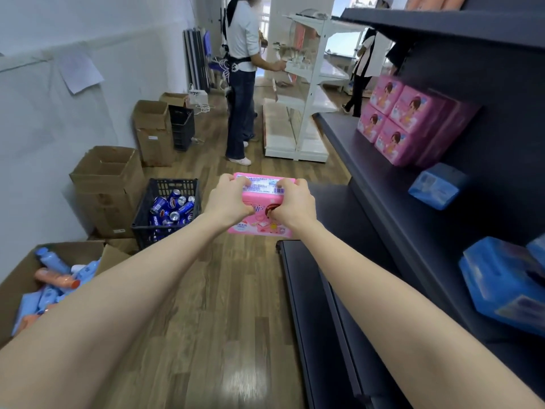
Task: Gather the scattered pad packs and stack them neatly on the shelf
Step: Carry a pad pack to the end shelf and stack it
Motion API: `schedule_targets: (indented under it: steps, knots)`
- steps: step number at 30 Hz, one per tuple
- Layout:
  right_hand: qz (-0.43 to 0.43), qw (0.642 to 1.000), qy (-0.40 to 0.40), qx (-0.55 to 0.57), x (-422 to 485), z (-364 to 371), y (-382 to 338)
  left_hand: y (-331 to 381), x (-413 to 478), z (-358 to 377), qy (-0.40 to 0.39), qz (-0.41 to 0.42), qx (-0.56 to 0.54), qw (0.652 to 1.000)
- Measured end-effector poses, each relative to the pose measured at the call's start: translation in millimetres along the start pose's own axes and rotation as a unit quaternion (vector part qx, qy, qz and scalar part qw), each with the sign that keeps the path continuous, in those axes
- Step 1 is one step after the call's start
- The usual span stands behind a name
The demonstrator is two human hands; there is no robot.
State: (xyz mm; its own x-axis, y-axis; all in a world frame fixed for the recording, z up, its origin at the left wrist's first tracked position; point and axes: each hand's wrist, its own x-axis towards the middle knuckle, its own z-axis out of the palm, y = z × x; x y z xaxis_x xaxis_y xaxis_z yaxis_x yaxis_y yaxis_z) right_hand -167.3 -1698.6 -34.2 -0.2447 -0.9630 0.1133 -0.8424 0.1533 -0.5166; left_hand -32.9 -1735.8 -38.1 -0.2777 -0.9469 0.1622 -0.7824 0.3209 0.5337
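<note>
Both my hands hold one pink pad pack [262, 202] out in front of me, above the wooden floor. My left hand [228, 200] grips its left end and my right hand [293, 202] grips its right end, fingers curled over the top edge. On the dark shelf [383, 184] to my right, several pink pad packs [404, 122] stand stacked in two rows. A blue pack [436, 185] lies alone further along that shelf, and a larger blue pack [507, 278] lies nearest to me at the right edge.
A black crate of cans [168, 211] and open cardboard boxes [109, 184] line the left wall. A box of bottles and packs [44, 284] sits at lower left. A person [241, 78] stands ahead by a white shelf unit [298, 107]. A lower dark shelf [318, 320] juts out at right.
</note>
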Motion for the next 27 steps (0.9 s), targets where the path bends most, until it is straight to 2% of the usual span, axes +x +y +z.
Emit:
schedule_targets:
  steps: [15,27]
  knots:
    - [0.009,1.000,-0.001,-0.013,144,10,22,-7,145,28,-0.008,0.006,-0.014,1.000]
    - [0.063,0.997,0.041,-0.004,263,43,-11,-55,283,14,-0.039,0.064,0.001,0.997]
